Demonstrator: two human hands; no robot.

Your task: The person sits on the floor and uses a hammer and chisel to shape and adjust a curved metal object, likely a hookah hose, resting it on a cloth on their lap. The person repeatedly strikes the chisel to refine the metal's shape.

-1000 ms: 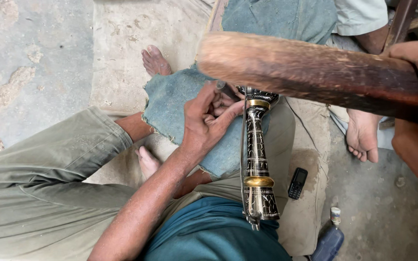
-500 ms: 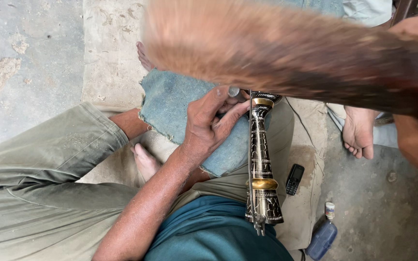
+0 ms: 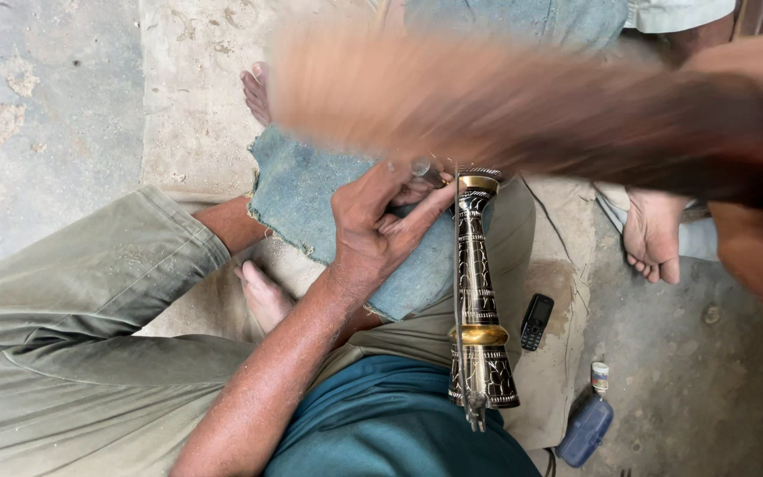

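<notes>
On the lap, left hand (image 3: pixel 377 231) curled, pinching a small tool.
Engraved black stand (image 3: pixel 480 291) lies touching at 3 o'clock; right hand (image 3: pixel 752 177) grips a blurred wooden club (image 3: pixel 523 106).

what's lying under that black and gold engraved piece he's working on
Under the engraved piece lie a frayed blue denim cloth and the person's olive trouser leg. The left hand steadies its top end. A blurred wooden club hides whatever lies beyond its tip.

— What are you working on?
— A black engraved metal shaft (image 3: pixel 479 291) with brass bands, lying lengthwise across your lap, flared base toward you, its top on a blue denim cloth (image 3: pixel 311 199).
</notes>
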